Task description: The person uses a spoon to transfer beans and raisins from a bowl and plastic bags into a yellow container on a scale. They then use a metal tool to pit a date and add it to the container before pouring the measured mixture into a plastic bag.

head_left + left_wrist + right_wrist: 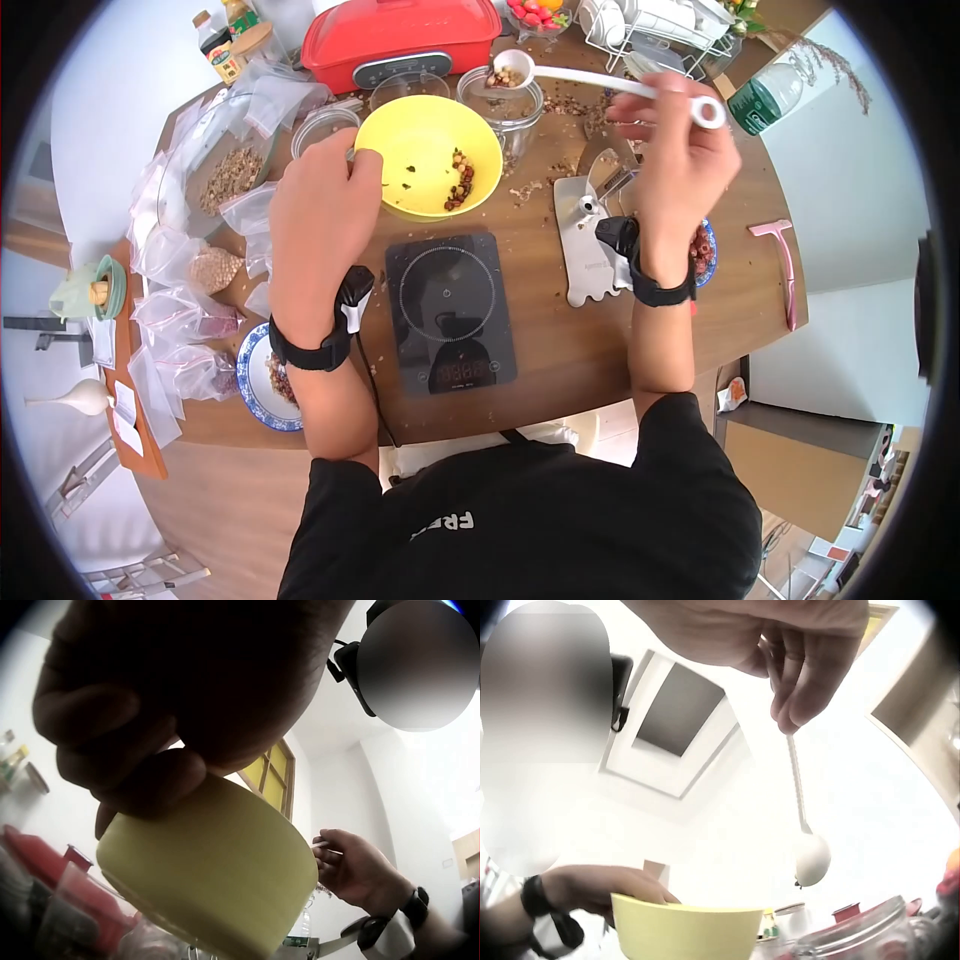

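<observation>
Right hand [685,150] pinches the spoon [600,80] by its handle, bits [506,75] in its scoop, up above the jar [515,128]! Left hand [325,200] grips the bowl [415,140] by its rim, beside the jar, beyond the hob [448,270]!

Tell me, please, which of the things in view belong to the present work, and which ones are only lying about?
In the work:
yellow bowl, gripped by the left hand
white spoon, held by the right hand
glass jar near the spoon's scoop, probably

Apparently only lying about:
red cooker
black hotplate
pink tool
green-labelled bottle
</observation>
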`<state>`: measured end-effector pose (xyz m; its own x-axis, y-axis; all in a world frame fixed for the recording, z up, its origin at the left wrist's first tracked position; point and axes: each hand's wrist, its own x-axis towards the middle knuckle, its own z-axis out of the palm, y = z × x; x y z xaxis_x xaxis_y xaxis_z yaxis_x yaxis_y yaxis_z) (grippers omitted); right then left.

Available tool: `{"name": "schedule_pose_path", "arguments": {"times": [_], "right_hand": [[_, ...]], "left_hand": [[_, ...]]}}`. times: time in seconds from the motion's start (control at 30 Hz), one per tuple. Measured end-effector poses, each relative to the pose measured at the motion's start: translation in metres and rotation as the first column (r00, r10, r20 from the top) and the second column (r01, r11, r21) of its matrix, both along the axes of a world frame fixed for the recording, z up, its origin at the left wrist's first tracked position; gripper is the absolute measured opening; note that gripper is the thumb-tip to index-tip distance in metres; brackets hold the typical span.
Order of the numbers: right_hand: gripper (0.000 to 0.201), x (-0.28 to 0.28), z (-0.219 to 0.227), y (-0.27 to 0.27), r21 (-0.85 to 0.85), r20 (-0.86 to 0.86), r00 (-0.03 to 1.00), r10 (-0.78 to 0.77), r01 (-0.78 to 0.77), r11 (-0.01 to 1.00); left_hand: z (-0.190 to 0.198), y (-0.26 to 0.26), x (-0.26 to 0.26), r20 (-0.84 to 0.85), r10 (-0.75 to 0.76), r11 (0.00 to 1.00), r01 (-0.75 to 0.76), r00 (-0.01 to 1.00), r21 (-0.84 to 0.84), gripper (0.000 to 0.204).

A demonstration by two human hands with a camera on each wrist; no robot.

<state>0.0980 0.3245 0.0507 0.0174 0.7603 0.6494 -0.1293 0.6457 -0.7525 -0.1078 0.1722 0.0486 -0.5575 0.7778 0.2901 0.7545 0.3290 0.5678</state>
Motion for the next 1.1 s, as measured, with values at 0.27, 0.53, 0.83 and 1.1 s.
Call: {"name": "schedule_pose_path", "arguments": {"times": [0.27,0.53,0.83,1.1], "right_hand": [[0.016,-0.004,-0.011,0.005,0.384,0.553,0.81,-0.195,-0.041,0.922],[0.025,0.042,0.027,-0.023,0.344,0.129,0.935,0.329,-0.354,0.87],[0.014,0.039,0.032,-0.02,0.2,0.595,0.657,0.462,-0.678,0.707],[0.013,0.039,0.028,-0.007,0.104,0.571,0.523,0.633,-0.811,0.576]], "left_hand": [[0.006,0.0,0.004,0.052,0.021,0.999,-0.018,0.998,-0.05,0.027],[0.006,-0.005,0.007,0.102,-0.034,0.997,0.04,0.994,-0.06,0.033],[0.002,-0.01,0.01,0.12,-0.259,0.954,0.273,0.959,-0.124,0.034],[0.005,-0.011,0.009,0.162,-0.281,0.955,0.292,0.946,-0.046,0.034]]}}
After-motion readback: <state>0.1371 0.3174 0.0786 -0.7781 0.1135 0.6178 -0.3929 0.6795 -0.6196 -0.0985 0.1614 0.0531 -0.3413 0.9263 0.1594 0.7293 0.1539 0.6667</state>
